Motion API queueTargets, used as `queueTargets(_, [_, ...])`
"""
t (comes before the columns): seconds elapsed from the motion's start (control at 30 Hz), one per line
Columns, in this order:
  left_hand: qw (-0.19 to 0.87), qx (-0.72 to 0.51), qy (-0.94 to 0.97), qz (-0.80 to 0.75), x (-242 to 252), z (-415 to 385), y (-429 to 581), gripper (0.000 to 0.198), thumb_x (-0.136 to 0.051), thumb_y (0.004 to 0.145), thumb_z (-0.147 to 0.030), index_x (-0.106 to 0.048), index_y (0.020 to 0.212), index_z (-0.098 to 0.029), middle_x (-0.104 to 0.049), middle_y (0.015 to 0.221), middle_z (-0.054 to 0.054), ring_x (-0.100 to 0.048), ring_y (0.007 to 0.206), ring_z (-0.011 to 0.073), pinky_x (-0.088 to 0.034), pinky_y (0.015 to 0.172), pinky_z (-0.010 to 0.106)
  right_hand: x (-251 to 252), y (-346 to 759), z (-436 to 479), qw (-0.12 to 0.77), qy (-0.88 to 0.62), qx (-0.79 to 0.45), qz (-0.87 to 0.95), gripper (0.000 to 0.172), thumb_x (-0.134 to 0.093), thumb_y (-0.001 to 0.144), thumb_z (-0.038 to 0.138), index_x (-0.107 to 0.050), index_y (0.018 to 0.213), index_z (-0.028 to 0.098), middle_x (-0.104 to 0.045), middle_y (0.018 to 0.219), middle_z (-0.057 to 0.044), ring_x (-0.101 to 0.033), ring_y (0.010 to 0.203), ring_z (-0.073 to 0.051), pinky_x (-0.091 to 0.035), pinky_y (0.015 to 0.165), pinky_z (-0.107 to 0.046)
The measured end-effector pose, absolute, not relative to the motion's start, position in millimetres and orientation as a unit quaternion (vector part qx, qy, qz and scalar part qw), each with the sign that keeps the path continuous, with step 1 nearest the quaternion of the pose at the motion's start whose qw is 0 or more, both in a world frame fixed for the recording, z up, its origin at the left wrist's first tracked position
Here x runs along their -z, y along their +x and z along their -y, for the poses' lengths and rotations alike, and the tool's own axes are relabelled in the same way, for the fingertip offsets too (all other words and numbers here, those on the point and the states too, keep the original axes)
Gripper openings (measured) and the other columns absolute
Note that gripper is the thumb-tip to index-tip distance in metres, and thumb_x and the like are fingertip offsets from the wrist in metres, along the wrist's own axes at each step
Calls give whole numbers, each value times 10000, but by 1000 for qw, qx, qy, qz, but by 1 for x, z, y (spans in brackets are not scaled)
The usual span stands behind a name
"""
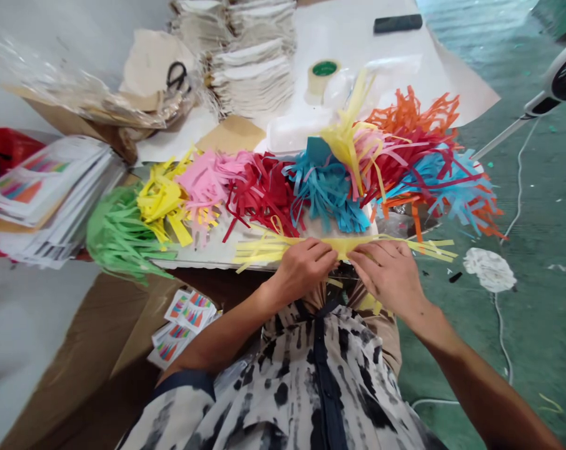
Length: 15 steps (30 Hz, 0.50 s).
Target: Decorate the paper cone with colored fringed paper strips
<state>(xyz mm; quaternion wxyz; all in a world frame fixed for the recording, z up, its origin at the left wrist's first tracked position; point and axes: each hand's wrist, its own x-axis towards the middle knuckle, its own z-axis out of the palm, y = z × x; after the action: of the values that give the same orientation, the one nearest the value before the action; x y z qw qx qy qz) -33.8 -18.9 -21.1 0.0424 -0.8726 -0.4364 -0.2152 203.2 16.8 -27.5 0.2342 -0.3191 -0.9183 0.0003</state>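
Observation:
Both of my hands pinch one yellow fringed paper strip [264,250] that lies stretched sideways along the table's near edge. My left hand [304,265] grips its middle with fingers closed. My right hand [388,272] holds it just to the right, fingers pressed on the paper. Behind the strip lie piles of cut paper fringe: green [119,234], yellow [163,200], pink [208,181], red [262,190], blue [327,187], and a mixed orange, red and blue heap [433,162].
A stack of printed cards [44,194] sits at the left, with more cards [182,325] on brown cardboard below. Folded cloth bundles [250,69], scissors [177,75], a tape roll [323,75] and a dark block [398,23] lie further back. A fan [561,81] stands on the green floor at right.

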Motion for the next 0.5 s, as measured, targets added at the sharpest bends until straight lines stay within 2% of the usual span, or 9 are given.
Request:
queueTargets(0.1, [11, 232, -864, 446, 24, 23, -43, 173, -546, 1050, -162, -717, 1071, -168, -770, 1020, 62, -662, 948, 196, -550, 864, 326, 26, 208, -20, 234, -325, -34, 916, 164, -596, 1071, 267, -748, 1092, 207, -778, 1074, -53, -643, 1009, -228, -372, 875, -391])
queueTargets(0.23, [-84, 266, -805, 523, 21, 26, -62, 161, -616, 1043, -288, -749, 998, -210, -768, 1002, 53, -653, 918, 186, -530, 809, 331, 20, 212, -28, 210, -365, -109, 901, 229, -564, 1084, 336, -744, 1018, 210, -765, 1015, -53, -648, 963, -224, -371, 836, -376])
queueTargets(0.33, [-136, 265, -764, 572, 14, 24, -71, 225, -607, 1051, -358, -741, 948, -210, -755, 989, 46, -643, 914, 188, -505, 829, 350, 18, 209, -36, 185, -395, -123, 891, 276, -532, 1092, 370, -712, 965, 204, -738, 914, -52, -644, 910, -233, -350, 795, -364])
queueTargets(0.5, [-122, 240, -734, 623, 12, 21, -69, 226, -600, 1047, -335, -695, 893, -198, -708, 915, 38, -608, 879, 197, -463, 821, 358, 17, 200, -43, 140, -431, -85, 887, 338, -489, 1099, 409, -671, 906, 200, -704, 823, -63, -613, 808, -249, -297, 736, -354])
